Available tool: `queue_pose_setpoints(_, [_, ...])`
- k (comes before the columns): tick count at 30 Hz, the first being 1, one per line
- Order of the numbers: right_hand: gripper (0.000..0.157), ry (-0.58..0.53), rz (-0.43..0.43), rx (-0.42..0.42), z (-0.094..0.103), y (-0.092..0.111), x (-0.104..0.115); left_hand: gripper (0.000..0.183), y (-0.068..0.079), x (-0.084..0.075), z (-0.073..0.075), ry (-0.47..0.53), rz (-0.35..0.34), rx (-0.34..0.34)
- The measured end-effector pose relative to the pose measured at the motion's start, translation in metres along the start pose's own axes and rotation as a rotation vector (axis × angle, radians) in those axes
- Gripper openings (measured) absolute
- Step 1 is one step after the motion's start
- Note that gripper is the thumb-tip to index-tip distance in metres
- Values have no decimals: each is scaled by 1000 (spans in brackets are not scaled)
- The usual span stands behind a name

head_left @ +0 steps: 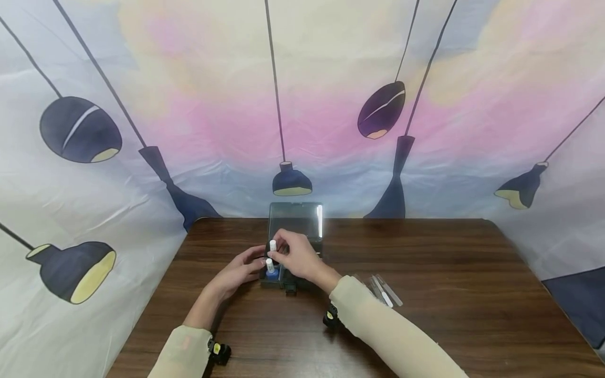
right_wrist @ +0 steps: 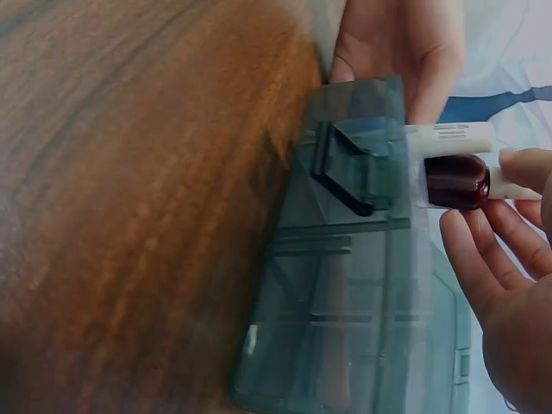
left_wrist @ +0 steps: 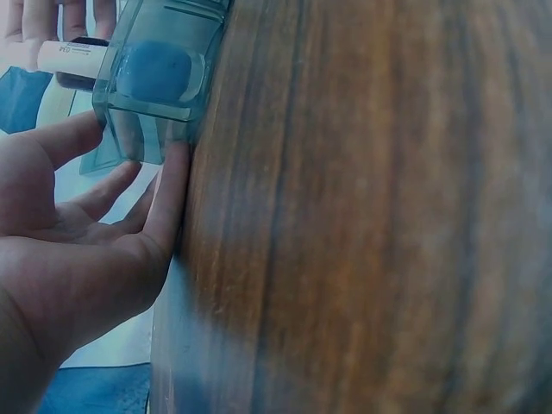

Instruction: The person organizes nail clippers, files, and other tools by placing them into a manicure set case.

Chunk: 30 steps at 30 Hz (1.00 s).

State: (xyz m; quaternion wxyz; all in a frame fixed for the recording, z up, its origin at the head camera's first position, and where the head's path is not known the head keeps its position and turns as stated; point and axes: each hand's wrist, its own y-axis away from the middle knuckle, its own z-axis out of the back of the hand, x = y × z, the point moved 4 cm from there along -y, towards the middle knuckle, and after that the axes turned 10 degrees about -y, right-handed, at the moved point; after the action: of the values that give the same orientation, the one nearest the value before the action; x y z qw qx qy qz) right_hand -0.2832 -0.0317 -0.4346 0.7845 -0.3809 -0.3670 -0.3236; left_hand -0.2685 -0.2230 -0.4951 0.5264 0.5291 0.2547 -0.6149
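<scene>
A see-through, grey-green compartment box (right_wrist: 349, 276) sits on the table, its lid (head_left: 294, 218) raised at the back. Inside its left end stands a blue nail polish bottle (left_wrist: 155, 73) with a white cap. My right hand (head_left: 300, 256) pinches the white cap of a dark red nail polish bottle (right_wrist: 457, 181). That bottle is upright at the box's top rim, just beside the blue one's cap. My left hand (head_left: 238, 273) rests against the left end of the box, with the thumb at its upper edge and extended fingers along the wall.
Several slim clear and white strips (head_left: 384, 290) lie on the table right of the box, beside my right sleeve (head_left: 373, 320). A dark latch (right_wrist: 345, 168) sticks out from the box's front. A printed cloth backdrop (head_left: 331, 105) hangs behind the wooden table (head_left: 449, 273).
</scene>
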Motion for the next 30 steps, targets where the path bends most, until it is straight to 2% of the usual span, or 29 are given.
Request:
queue_pose_setpoints(6, [15, 45, 6, 18, -6, 2, -6, 57, 0, 0, 0, -4, -1, 9])
queue_pose_setpoints(16, [14, 48, -23, 60, -8, 3, -9, 58, 0, 0, 1, 1, -7, 13])
queue_pose_setpoints(25, [12, 46, 10, 64, -6, 4, -6, 63, -2, -1, -1, -6, -5, 11])
queue_pose_setpoints(30, [12, 30, 11, 74, 1, 6, -5, 60, -1, -2, -1, -7, 1, 8])
